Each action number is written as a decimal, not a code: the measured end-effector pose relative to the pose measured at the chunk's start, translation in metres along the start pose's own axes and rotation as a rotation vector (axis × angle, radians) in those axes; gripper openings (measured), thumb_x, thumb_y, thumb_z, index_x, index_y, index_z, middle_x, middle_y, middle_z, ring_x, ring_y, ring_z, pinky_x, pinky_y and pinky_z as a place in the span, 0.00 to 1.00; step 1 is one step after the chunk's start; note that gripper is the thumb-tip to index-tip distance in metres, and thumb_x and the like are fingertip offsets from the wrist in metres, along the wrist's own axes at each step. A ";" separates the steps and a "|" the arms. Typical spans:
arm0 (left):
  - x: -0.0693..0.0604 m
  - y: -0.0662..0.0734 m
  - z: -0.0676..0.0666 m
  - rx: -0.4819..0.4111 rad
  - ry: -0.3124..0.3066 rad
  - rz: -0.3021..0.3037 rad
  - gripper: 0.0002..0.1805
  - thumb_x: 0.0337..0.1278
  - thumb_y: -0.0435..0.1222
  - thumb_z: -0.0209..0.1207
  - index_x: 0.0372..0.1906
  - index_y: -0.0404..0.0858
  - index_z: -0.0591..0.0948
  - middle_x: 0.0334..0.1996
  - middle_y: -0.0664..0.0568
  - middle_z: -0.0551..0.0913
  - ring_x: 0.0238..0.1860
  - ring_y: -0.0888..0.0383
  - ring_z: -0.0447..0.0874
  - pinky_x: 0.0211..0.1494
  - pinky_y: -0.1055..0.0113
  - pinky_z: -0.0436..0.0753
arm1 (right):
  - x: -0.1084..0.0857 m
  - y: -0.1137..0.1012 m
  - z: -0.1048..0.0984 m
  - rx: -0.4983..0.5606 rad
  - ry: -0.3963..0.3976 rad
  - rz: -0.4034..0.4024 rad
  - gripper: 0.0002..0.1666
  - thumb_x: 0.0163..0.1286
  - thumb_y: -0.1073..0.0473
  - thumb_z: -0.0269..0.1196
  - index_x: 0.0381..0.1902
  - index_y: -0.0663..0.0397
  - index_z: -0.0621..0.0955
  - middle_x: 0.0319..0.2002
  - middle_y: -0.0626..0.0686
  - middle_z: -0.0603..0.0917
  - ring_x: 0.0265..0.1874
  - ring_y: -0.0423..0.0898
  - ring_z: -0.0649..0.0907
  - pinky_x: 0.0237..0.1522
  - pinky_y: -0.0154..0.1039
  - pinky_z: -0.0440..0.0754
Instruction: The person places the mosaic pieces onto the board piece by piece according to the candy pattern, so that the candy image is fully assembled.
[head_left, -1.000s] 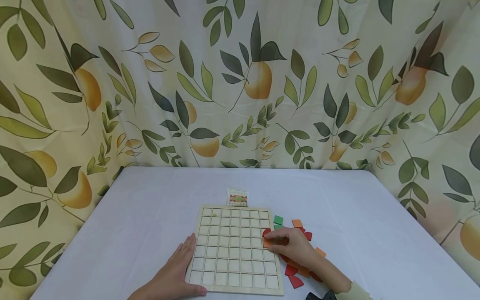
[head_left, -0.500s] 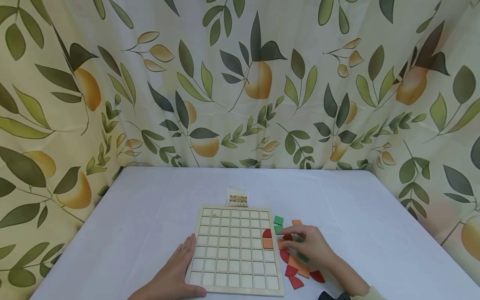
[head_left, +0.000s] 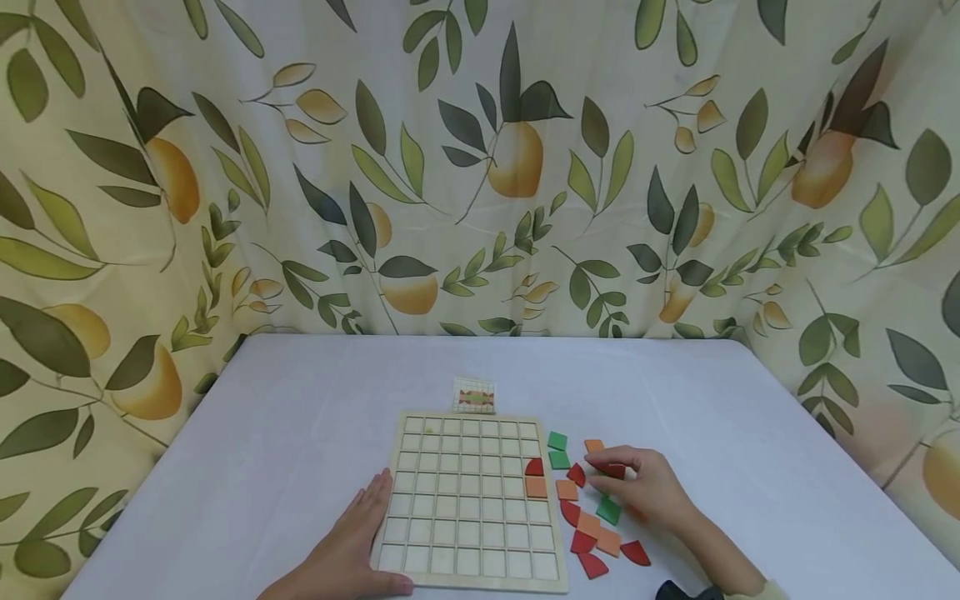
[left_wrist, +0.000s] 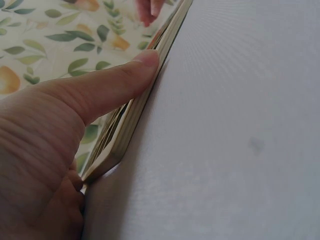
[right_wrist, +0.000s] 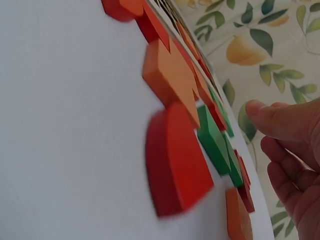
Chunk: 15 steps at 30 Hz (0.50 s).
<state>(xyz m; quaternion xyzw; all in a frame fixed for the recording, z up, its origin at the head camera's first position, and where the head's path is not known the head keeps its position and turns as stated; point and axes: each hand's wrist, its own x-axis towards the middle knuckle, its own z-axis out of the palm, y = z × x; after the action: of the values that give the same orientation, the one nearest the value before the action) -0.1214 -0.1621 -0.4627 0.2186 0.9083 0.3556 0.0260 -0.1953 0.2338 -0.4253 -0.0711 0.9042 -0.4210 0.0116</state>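
The gridded wooden board [head_left: 446, 506] lies flat on the table. Along its left side rest the straight fingers of the left hand [head_left: 341, 537], and the thumb touches the near edge. The left wrist view shows this hand [left_wrist: 55, 125] with its thumb against the board's side [left_wrist: 132, 116]. Just right of the board, the right hand [head_left: 654, 492] hovers over loose pieces, thumb and index finger apart beside a red piece [head_left: 613, 472]. Nothing shows between the fingers of the right hand [right_wrist: 295, 155] in the right wrist view. A red quarter-round [head_left: 534, 467] sits above an orange square [head_left: 536, 487] in the grid.
Several red, orange and green pieces, among them a green square [head_left: 557, 441] and a red quarter-round [head_left: 636, 553], lie right of the board. A small pattern card [head_left: 475, 396] stands behind it. A leaf-and-fruit curtain [head_left: 480, 250] hangs beyond the table.
The right hand has let go of the pieces at the board's right column and moved right over the loose ones, uncovering several. The left hand has stayed in place.
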 end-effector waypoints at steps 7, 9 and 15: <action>0.001 0.002 0.000 0.001 -0.002 0.003 0.70 0.29 0.66 0.64 0.69 0.25 0.43 0.70 0.36 0.43 0.70 0.43 0.39 0.61 0.83 0.27 | -0.001 0.016 -0.012 -0.030 0.012 -0.006 0.15 0.54 0.59 0.69 0.42 0.50 0.85 0.39 0.46 0.85 0.48 0.50 0.78 0.49 0.49 0.77; 0.001 0.002 -0.001 0.001 0.000 0.005 0.70 0.29 0.66 0.64 0.69 0.25 0.43 0.70 0.36 0.43 0.69 0.42 0.39 0.61 0.83 0.27 | -0.001 0.019 -0.014 -0.042 0.016 0.007 0.16 0.54 0.58 0.69 0.42 0.50 0.85 0.39 0.48 0.85 0.48 0.51 0.77 0.48 0.49 0.77; 0.000 0.003 -0.001 0.001 0.001 0.005 0.70 0.29 0.65 0.65 0.69 0.25 0.43 0.69 0.35 0.43 0.69 0.42 0.39 0.61 0.84 0.27 | 0.000 0.026 -0.019 -0.052 0.009 0.051 0.17 0.56 0.58 0.68 0.44 0.54 0.84 0.43 0.51 0.84 0.51 0.55 0.76 0.48 0.51 0.77</action>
<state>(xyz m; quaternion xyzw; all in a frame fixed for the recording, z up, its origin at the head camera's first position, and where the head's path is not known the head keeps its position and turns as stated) -0.1210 -0.1607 -0.4599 0.2207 0.9080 0.3553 0.0245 -0.1998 0.2645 -0.4333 -0.0463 0.9163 -0.3974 0.0162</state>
